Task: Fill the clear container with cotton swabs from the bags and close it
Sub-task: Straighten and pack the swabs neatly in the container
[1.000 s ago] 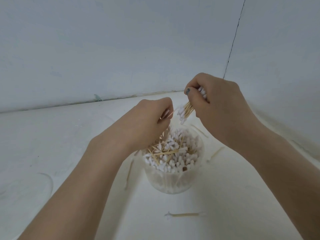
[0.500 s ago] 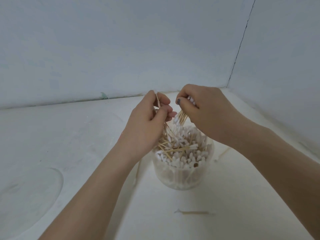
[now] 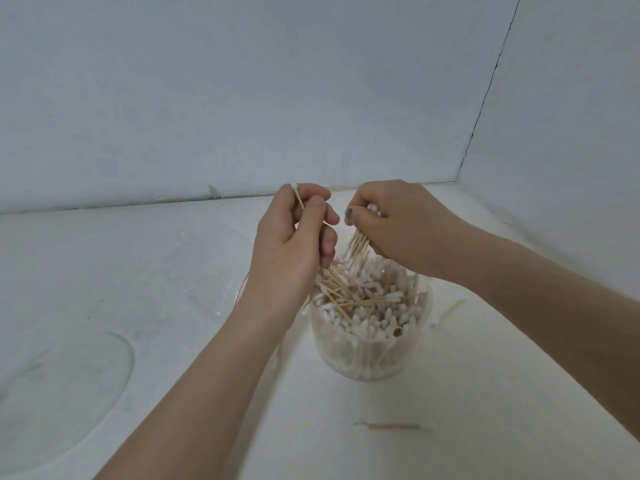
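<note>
A clear round container (image 3: 367,355) stands on the white surface, packed with wooden-stick cotton swabs (image 3: 367,306), some lying crosswise on top. My left hand (image 3: 294,244) hovers over its left rim and pinches a swab whose white tip sticks up above the fingers. My right hand (image 3: 394,223) is over the far rim and grips a small bundle of swabs pointing down into the container.
A clear round lid (image 3: 62,393) lies at the left front. A clear plastic bag with a red strip (image 3: 214,271) lies behind my left arm. Loose swabs lie on the surface in front of the container (image 3: 394,426) and to its right (image 3: 453,308). Walls close off the back and right.
Both hands have come closer together and lower over the container. The right hand's bundle has tilted down into the swabs. The left hand now holds a swab upright.
</note>
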`<state>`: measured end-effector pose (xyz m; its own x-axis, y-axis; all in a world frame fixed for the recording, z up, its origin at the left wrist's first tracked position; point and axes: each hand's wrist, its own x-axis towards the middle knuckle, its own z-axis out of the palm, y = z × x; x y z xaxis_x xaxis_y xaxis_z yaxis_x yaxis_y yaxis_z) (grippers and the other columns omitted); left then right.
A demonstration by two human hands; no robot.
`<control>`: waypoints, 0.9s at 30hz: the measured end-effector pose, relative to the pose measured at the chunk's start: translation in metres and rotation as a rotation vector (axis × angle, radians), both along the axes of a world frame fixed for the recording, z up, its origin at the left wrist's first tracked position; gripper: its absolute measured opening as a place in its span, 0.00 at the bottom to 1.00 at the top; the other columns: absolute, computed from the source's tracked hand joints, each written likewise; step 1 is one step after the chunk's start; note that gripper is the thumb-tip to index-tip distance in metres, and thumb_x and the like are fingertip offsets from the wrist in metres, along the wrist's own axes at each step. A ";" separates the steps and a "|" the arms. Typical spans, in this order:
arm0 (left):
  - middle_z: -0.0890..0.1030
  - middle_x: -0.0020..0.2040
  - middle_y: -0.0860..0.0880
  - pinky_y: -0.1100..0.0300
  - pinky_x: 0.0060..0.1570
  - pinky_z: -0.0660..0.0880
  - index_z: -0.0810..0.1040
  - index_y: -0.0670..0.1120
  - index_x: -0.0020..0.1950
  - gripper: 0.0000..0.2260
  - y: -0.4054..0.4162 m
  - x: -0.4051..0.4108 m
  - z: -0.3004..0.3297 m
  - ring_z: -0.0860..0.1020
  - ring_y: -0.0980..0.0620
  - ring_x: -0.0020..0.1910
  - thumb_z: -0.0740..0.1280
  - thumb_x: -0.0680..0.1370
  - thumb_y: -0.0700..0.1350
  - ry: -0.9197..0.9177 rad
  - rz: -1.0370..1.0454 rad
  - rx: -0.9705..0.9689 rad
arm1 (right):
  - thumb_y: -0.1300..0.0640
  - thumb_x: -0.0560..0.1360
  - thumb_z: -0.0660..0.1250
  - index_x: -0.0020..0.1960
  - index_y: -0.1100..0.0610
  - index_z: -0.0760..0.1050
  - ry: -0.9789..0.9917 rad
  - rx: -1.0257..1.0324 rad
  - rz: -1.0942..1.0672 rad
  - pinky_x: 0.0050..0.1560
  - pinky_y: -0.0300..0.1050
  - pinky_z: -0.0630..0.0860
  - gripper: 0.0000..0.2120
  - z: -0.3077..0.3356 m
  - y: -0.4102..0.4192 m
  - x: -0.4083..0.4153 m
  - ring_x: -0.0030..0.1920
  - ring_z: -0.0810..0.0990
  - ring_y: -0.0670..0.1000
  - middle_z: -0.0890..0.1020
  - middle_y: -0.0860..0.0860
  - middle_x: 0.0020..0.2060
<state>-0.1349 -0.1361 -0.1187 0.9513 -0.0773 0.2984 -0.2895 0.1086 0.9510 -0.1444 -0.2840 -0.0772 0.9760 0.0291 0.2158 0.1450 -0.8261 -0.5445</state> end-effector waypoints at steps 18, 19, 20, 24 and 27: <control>0.71 0.29 0.47 0.65 0.22 0.57 0.74 0.43 0.42 0.17 -0.003 -0.010 0.006 0.59 0.54 0.19 0.57 0.87 0.47 0.084 -0.029 -0.296 | 0.56 0.82 0.58 0.38 0.56 0.69 -0.093 -0.379 0.124 0.30 0.40 0.62 0.14 0.004 0.015 0.001 0.31 0.69 0.50 0.71 0.47 0.30; 0.71 0.29 0.47 0.65 0.22 0.57 0.74 0.43 0.41 0.17 -0.003 -0.010 0.007 0.59 0.54 0.19 0.57 0.87 0.47 0.079 -0.031 -0.288 | 0.55 0.82 0.59 0.40 0.58 0.72 -0.104 -0.363 0.118 0.31 0.41 0.64 0.13 0.004 0.012 0.000 0.32 0.71 0.51 0.72 0.47 0.31; 0.71 0.30 0.47 0.65 0.22 0.57 0.74 0.43 0.41 0.17 -0.001 -0.009 0.007 0.60 0.54 0.19 0.57 0.87 0.47 0.079 -0.030 -0.283 | 0.54 0.82 0.59 0.43 0.58 0.74 -0.106 -0.356 0.117 0.32 0.41 0.66 0.13 0.005 0.010 -0.001 0.33 0.73 0.51 0.74 0.48 0.31; 0.70 0.30 0.47 0.64 0.21 0.57 0.74 0.45 0.39 0.16 0.001 -0.009 0.009 0.59 0.54 0.19 0.59 0.85 0.47 0.112 -0.035 -0.275 | 0.52 0.82 0.61 0.43 0.56 0.76 -0.048 -0.360 0.138 0.32 0.42 0.68 0.12 0.007 0.008 -0.003 0.32 0.74 0.48 0.76 0.46 0.32; 0.69 0.29 0.47 0.64 0.21 0.56 0.74 0.44 0.38 0.16 0.002 -0.008 0.012 0.58 0.54 0.19 0.59 0.85 0.46 0.118 -0.052 -0.297 | 0.51 0.82 0.62 0.44 0.55 0.77 -0.026 -0.287 0.118 0.31 0.38 0.72 0.12 0.013 0.007 -0.004 0.30 0.77 0.46 0.77 0.46 0.30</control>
<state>-0.1433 -0.1342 -0.1064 0.9778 -0.0524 0.2027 -0.1656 0.3982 0.9022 -0.1480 -0.2768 -0.0645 0.9565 0.2055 0.2070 0.2600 -0.9223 -0.2859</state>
